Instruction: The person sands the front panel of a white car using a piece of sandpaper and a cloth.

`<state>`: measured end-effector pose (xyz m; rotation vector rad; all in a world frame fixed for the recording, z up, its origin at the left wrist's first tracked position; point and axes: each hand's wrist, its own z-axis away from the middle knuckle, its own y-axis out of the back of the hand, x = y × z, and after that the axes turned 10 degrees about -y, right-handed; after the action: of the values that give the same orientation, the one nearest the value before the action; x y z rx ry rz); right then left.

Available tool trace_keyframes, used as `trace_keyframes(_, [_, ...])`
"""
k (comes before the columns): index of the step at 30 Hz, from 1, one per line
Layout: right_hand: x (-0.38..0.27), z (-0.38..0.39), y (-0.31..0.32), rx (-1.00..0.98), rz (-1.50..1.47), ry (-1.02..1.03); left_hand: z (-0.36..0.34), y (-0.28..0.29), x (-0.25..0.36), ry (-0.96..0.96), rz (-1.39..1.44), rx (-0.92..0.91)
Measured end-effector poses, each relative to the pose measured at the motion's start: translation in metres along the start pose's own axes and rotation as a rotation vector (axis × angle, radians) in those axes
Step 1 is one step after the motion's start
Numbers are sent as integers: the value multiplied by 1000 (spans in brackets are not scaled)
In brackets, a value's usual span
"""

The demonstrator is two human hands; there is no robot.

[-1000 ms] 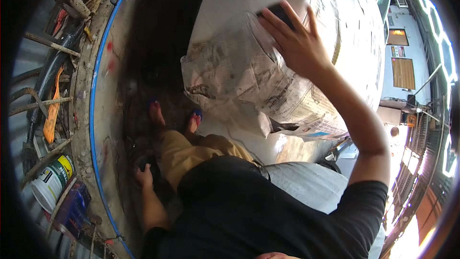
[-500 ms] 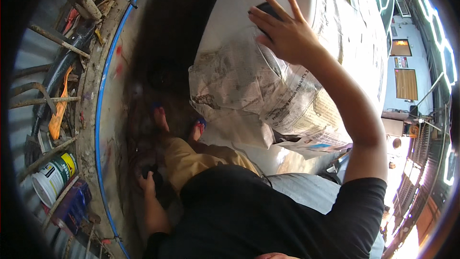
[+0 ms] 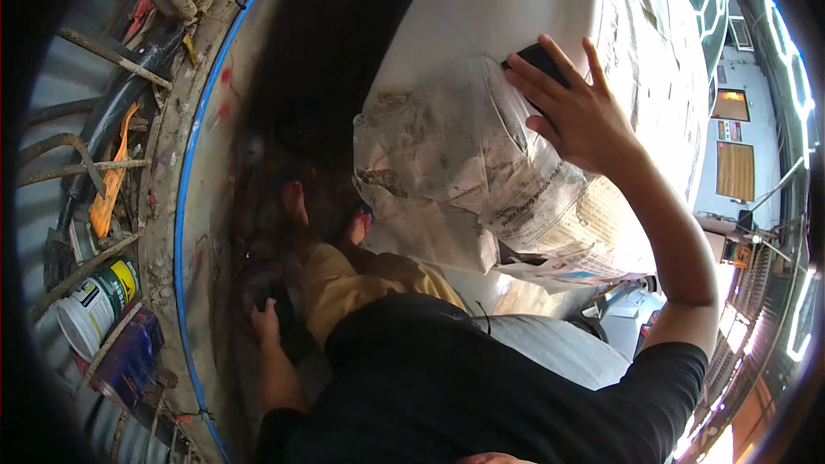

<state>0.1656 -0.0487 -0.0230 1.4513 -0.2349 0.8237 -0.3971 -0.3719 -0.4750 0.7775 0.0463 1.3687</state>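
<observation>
My right hand [image 3: 584, 112] lies over a flat black pad [image 3: 543, 62] with fingers spread, pressing it against a white, car-like body panel [image 3: 516, 0]. The pad sits where the bare panel meets taped-on newspaper sheets [image 3: 447, 137], which cover the near and right parts. My left hand [image 3: 266, 324] hangs low on the left in the shade, fingers curled around a dark object [image 3: 279, 305] whose kind cannot be made out.
A blue hose [image 3: 185, 198] runs along the concrete ledge at left. Beyond it are metal bars, an orange strip [image 3: 112, 180], a white-and-green bucket [image 3: 99, 305] and a dark blue box [image 3: 129, 357]. My feet [image 3: 295, 202] stand beside the covered body.
My right hand and the black pad have slid right and slightly nearer across the panel. The view has shifted a little. My left hand stays low, still curled around the dark object.
</observation>
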Motion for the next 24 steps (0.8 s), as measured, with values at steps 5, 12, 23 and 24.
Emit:
trace_keyframes(5, [8, -69, -6, -9, 154, -128, -1, -4, 49, -140, -150, -71])
trace_keyframes(12, [11, -22, -1, -9, 35, 42, -10, -2, 9, -99, 5, 135])
trace_keyframes(23, [19, -13, 0, -17, -27, 141, 38, 4, 42, 12, -5, 127])
trace_keyframes(24, [16, -26, -6, -28, -15, 112, 23, 4, 20, 91, 0, 120])
